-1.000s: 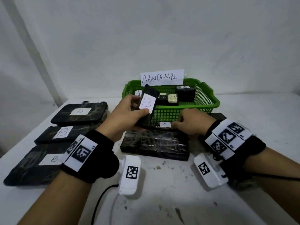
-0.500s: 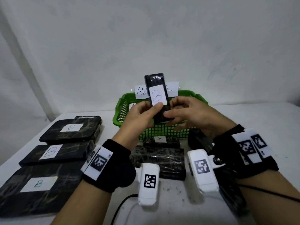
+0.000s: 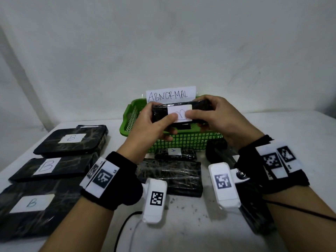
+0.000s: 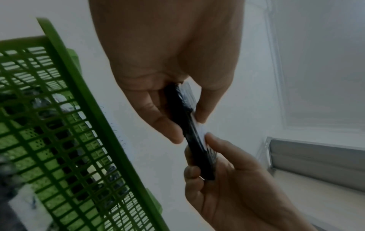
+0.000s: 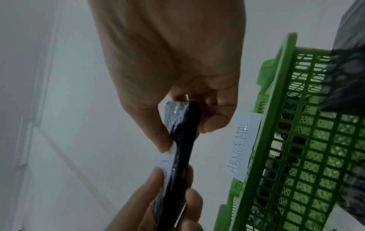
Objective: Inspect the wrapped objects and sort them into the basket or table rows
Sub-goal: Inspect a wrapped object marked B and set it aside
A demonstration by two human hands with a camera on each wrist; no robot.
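A slim black wrapped object (image 3: 199, 110) with a white "B" label lies level in the air above the green basket (image 3: 183, 142). My left hand (image 3: 154, 122) pinches its left end and my right hand (image 3: 214, 117) its right end, both thumbs on the label. In the left wrist view the wrapped object (image 4: 189, 129) is edge-on between thumb and fingers of my left hand (image 4: 173, 87). The right wrist view shows the wrapped object (image 5: 181, 140) the same way under my right hand (image 5: 177, 78). The basket (image 5: 296, 156) carries an "ABNORMAL" sign (image 3: 168, 95) and holds other wrapped pieces.
Three flat black wrapped objects labelled B (image 3: 71, 140) (image 3: 49, 168) (image 3: 29, 206) lie in a row on the left of the white table (image 3: 190, 226). A large wrapped block (image 3: 174, 175) and a small one labelled A (image 3: 174, 154) sit before the basket. Another dark wrapped object (image 3: 216, 148) lies right of them.
The object was held in my left hand alone, then stood upright between both hands. Now it has been turned level, one hand at each end, in front of the sign.
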